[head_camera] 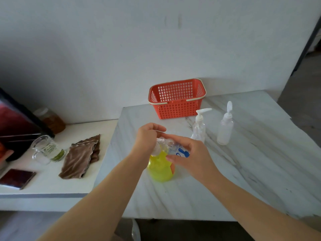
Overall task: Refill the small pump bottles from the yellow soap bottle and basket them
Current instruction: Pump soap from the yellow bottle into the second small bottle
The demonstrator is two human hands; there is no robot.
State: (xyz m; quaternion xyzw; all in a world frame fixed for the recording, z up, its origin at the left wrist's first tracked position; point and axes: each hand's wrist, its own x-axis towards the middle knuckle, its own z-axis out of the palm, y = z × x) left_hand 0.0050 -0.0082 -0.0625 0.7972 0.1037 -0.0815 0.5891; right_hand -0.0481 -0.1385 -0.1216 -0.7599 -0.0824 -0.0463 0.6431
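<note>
Refilling under way at the near middle of the marble table (225, 180): left hand (147, 140) curled over the white pump head of the yellow soap bottle (160, 168), fingers bent down on it, bottle upright on the tabletop. Right hand (189, 153) wrapped loosely round a small clear bottle (178, 150), tilted with its mouth up against the pump spout, fingers partly closed on its body. For a clean fill: keep the small mouth tight under the spout, press slow and full, hold the yellow bottle from rocking, stop short of the neck so the pump can go back in without overflow. Two more small pump bottles standing just beyond, one clear (199, 127) and one frosted (225, 131), pumps on, apart from each other; impossible to tell from here whether filled. Red basket (177, 100) at the far edge by the wall, apparently with nothing in it yet. Blue print on the held bottle's label, a few letters and a blue figure, too blurred and finger-covered to read. Orange patch on the yellow bottle's side, no legible brand.
</note>
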